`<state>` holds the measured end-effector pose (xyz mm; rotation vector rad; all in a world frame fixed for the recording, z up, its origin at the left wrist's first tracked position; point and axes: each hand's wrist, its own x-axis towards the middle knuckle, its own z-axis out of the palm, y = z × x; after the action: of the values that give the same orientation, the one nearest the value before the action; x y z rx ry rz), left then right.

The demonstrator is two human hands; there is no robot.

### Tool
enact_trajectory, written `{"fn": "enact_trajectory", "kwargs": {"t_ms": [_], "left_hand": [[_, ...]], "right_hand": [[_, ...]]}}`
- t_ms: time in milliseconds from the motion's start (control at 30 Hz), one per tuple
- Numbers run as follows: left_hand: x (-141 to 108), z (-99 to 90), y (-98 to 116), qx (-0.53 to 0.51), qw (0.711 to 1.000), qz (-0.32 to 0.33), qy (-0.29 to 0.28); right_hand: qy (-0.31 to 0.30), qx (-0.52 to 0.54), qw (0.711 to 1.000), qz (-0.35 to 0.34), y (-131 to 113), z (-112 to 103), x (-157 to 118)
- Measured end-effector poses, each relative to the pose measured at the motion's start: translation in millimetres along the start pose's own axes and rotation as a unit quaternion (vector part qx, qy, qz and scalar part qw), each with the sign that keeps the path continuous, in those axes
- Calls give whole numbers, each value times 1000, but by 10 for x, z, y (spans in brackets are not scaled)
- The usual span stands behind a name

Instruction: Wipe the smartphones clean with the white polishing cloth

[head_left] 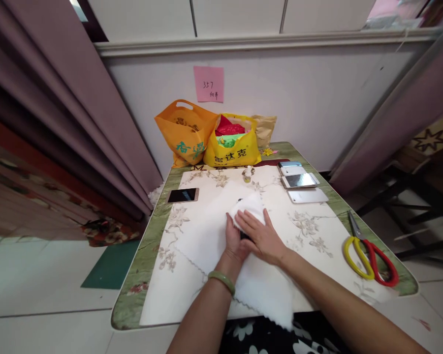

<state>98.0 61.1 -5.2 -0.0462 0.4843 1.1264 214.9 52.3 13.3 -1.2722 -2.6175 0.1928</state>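
Note:
A white cloth with a scalloped edge point(206, 236) lies spread at the middle of the table. Its upper part is folded over a dark, flat object point(244, 236), mostly hidden between my hands. My left hand point(236, 241) is wrapped round the left side of this dark object, the thumb pointing up. My right hand point(262, 236) lies flat on the folded cloth, fingers stretched out to the upper left, above the object. A small bottle point(247, 174) stands beyond the cloth.
A phone point(183, 195) lies at the left. Several phones point(300, 180) are lined up at the right, with red and yellow scissors point(369, 255) nearer me. An orange bag point(187, 132) and a yellow bag point(232, 147) stand at the table's back, beside a brown paper bag point(265, 130).

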Motion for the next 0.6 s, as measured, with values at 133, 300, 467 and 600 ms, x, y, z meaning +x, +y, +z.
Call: {"fn": "enact_trajectory", "kwargs": {"t_ms": [133, 300, 467, 600], "left_hand": [[21, 9, -5, 14, 999, -3, -45], [-7, -2, -8, 16, 999, 1, -37], [-30, -14, 0, 23, 1000, 14, 16], [-19, -8, -5, 10, 1000, -1, 18]], "right_hand": [[25, -9, 991, 128, 210, 31, 297], [42, -23, 990, 132, 103, 118, -118], [8, -13, 1000, 6, -222, 87, -580], [-6, -3, 1000, -22, -158, 19, -295]]}}
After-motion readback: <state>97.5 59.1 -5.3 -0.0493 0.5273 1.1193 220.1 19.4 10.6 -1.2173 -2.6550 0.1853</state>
